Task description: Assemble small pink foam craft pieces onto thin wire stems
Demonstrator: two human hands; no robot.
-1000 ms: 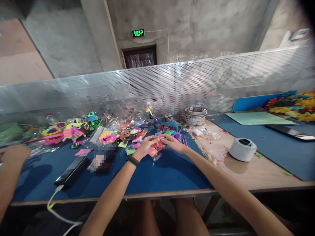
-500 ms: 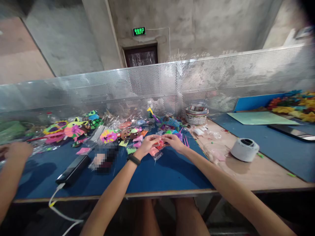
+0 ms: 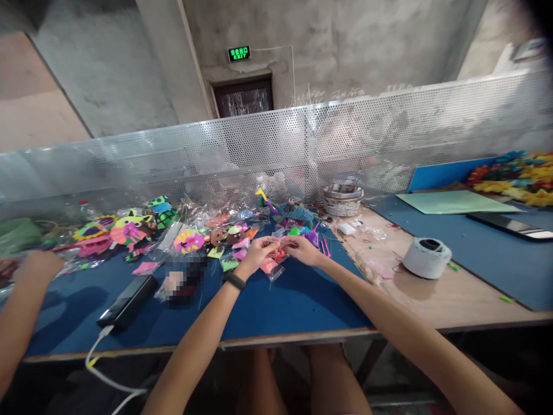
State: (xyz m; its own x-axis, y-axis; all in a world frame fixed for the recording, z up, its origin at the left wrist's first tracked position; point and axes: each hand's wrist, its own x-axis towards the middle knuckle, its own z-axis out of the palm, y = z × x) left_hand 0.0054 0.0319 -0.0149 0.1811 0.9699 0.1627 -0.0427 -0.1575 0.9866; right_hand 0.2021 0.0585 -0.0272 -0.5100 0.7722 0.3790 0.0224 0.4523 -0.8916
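My left hand [image 3: 258,255], with a dark band on the wrist, pinches something thin and clear that I cannot make out well. Close beside it my right hand [image 3: 303,251] has its fingers pressed together, also on something too small to name. Between and just below the fingertips lies red material [image 3: 280,253]. A clear packet with salmon-pink pieces [image 3: 269,266] rests on the blue table surface [image 3: 302,305] under the hands. Purple and green pieces [image 3: 311,235] are right behind my right hand.
Colourful foam animals [image 3: 129,228] and clear bags lie left. A black power bank [image 3: 127,301] with a white cable is near the front edge. A basket [image 3: 343,200] and white roll [image 3: 427,258] stand right. Another person's hand [image 3: 38,270] is far left.
The view has shifted slightly. My hands stay together at nearly the same spot, with small finger movements. The other person's hand at far left has moved a little to the right.
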